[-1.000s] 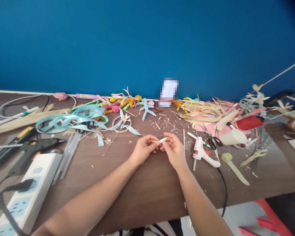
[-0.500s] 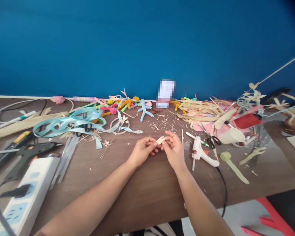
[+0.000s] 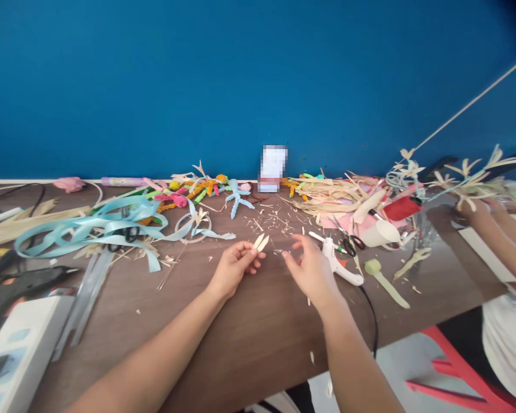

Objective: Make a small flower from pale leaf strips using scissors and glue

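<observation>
Between the thumb and fingers of my left hand (image 3: 236, 267) are pale, pointed pieces of dried husk or leaf (image 3: 261, 242), their tips fanned apart and pointing up. My right hand (image 3: 310, 268) is off to the right of them, thumb and fingers apart, with nothing visible in it. Close beside its knuckles lies a white hot glue gun (image 3: 344, 271), partly behind the hand. Small pale scraps (image 3: 269, 218) are scattered on the table beyond both hands.
Light blue ribbon (image 3: 107, 221), a white power strip (image 3: 30, 344) and a dark glue gun (image 3: 21, 287) lie left. Scissors (image 3: 353, 245), a green tape roll (image 3: 374, 267) and husk strips (image 3: 327, 201) lie right. Another person's arms (image 3: 499, 229) work at far right; a red stool (image 3: 460, 367) stands below.
My right hand has let go of the husk pieces and moved away to the right. The left hand keeps them. The view has turned to the right, showing more of the other person.
</observation>
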`<state>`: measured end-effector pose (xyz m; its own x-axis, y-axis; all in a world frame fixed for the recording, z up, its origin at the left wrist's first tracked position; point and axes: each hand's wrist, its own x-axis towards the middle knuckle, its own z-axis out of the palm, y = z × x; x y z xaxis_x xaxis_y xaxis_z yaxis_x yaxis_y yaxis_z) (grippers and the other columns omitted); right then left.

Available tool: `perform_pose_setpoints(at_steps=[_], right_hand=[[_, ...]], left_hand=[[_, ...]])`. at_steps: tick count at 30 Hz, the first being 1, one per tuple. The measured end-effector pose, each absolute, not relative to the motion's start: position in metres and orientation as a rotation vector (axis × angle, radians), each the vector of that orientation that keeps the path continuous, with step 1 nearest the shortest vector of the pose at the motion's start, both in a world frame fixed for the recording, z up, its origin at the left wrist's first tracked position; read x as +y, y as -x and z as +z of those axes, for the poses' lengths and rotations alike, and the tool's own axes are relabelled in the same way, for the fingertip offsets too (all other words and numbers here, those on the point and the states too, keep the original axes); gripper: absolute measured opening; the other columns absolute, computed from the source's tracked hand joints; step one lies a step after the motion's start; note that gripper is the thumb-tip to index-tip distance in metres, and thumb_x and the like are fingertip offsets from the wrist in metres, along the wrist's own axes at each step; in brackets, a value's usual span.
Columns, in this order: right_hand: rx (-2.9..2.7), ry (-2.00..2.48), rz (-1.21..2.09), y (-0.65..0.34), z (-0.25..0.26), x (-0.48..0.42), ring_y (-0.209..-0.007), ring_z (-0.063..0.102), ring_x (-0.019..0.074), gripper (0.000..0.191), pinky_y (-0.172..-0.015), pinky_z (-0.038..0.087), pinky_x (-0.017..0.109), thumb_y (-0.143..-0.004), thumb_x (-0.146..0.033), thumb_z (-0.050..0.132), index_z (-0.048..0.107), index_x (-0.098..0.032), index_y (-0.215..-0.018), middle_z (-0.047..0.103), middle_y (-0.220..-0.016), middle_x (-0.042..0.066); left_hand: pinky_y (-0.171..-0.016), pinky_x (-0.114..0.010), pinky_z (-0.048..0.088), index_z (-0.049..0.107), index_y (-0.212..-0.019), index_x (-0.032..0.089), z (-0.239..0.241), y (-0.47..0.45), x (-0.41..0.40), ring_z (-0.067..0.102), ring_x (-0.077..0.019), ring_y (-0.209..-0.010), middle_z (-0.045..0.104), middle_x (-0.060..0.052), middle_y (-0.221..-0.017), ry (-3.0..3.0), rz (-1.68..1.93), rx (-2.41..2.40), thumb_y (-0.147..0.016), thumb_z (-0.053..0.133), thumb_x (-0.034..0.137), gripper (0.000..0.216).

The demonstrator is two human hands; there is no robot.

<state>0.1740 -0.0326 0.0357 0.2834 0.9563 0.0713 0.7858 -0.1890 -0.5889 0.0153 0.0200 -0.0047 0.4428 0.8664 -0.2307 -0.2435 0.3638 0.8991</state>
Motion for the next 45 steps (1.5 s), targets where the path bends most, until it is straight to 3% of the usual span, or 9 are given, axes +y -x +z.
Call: perform_pose_setpoints(at_steps=[4,10,14,18,24,28,32,41,45], right_hand=[[-1.711,2.586,0.176,-0.188,0.038,-0.04,-0.078,0.059,0.026,0.034,-0.062,0.041,0.033,-0.076,-0.03,0.05,0.047,-0.014,-0.105,0.058,-0.096,0.015],[-1.718,2.681,0.189,-0.186,0.023,-0.038,-0.073,0.061,0.0219,0.037,-0.059,0.038,0.028,-0.076,-0.014,0.042,0.043,-0.01,-0.112,0.062,-0.082,0.01],[-1.651,2.619,0.263,-0.184,0.03,-0.039,-0.073,0.06,0.0204,0.037,-0.061,0.038,0.027,-0.078,-0.026,0.044,0.043,-0.014,-0.114,0.062,-0.073,0.004],[-1.712,2.704,0.191,-0.174,0.029,-0.048,-0.078,0.059,0.0239,0.037,-0.059,0.039,0.029,-0.079,-0.034,0.045,0.045,-0.012,-0.108,0.06,-0.09,0.013],[-1.715,2.623,0.076,-0.167,0.017,-0.07,-0.081,0.058,0.0216,0.043,-0.059,0.039,0.028,-0.077,-0.019,0.042,0.035,-0.013,-0.119,0.048,-0.11,0.015],[-1.616,2.658,0.299,-0.177,0.016,-0.075,-0.071,0.058,0.0206,0.043,-0.058,0.037,0.028,-0.073,-0.015,0.043,0.039,-0.013,-0.116,0.058,-0.084,0.009],[-1.506,2.552,0.363,-0.185,0.022,-0.079,-0.062,0.055,0.0181,0.034,-0.057,0.037,0.027,-0.069,-0.017,0.044,0.049,-0.016,-0.103,0.056,-0.065,0.001],[-1.651,1.896,0.572,-0.161,0.029,-0.043,-0.07,0.053,0.0159,0.02,-0.063,0.039,0.025,-0.076,-0.021,0.038,0.058,-0.018,-0.076,0.057,-0.078,0.004],[-1.619,1.844,0.715,-0.154,0.035,-0.03,-0.057,0.049,0.0133,0.032,-0.055,0.036,0.023,-0.083,-0.036,0.035,0.058,-0.018,-0.071,0.054,-0.062,0.0]], left_hand=[[-0.047,-0.017,0.042,0.054,-0.076,0.013,-0.005,-0.016,0.02,0.051,-0.0069,-0.056,0.062,-0.004,-0.078,-0.915,0.876,0.823,-0.069,0.061,0.032,0.022],[-0.045,-0.017,0.041,0.055,-0.074,0.012,-0.004,-0.016,0.02,0.049,-0.0064,-0.053,0.06,-0.003,-0.071,-0.865,0.913,0.796,-0.067,0.062,0.032,0.022],[-0.045,-0.017,0.04,0.055,-0.073,0.012,-0.004,-0.015,0.021,0.049,-0.0064,-0.053,0.062,-0.004,-0.073,-0.862,0.91,0.77,-0.068,0.062,0.032,0.022],[-0.045,-0.018,0.04,0.055,-0.073,0.012,-0.004,-0.015,0.021,0.049,-0.0064,-0.053,0.062,-0.004,-0.073,-0.856,0.916,0.771,-0.068,0.061,0.032,0.021],[-0.047,-0.019,0.041,0.055,-0.074,0.012,-0.004,-0.015,0.022,0.049,-0.0067,-0.053,0.062,-0.004,-0.073,-0.864,0.909,0.762,-0.069,0.061,0.032,0.022],[-0.047,-0.019,0.04,0.055,-0.074,0.012,-0.005,-0.014,0.022,0.048,-0.0066,-0.053,0.061,-0.003,-0.072,-0.869,0.918,0.748,-0.07,0.06,0.032,0.021],[-0.048,-0.019,0.039,0.056,-0.073,0.012,-0.004,-0.014,0.02,0.047,-0.0064,-0.053,0.061,-0.003,-0.071,-0.877,0.909,0.745,-0.07,0.06,0.032,0.021],[-0.053,-0.02,0.038,0.057,-0.072,0.012,-0.003,-0.015,0.02,0.046,-0.0061,-0.052,0.06,-0.003,-0.068,-0.958,0.845,0.674,-0.069,0.061,0.033,0.022],[-0.053,-0.02,0.037,0.057,-0.073,0.011,-0.004,-0.015,0.019,0.045,-0.0061,-0.052,0.059,-0.002,-0.066,-1.009,0.8,0.66,-0.068,0.061,0.036,0.025]])
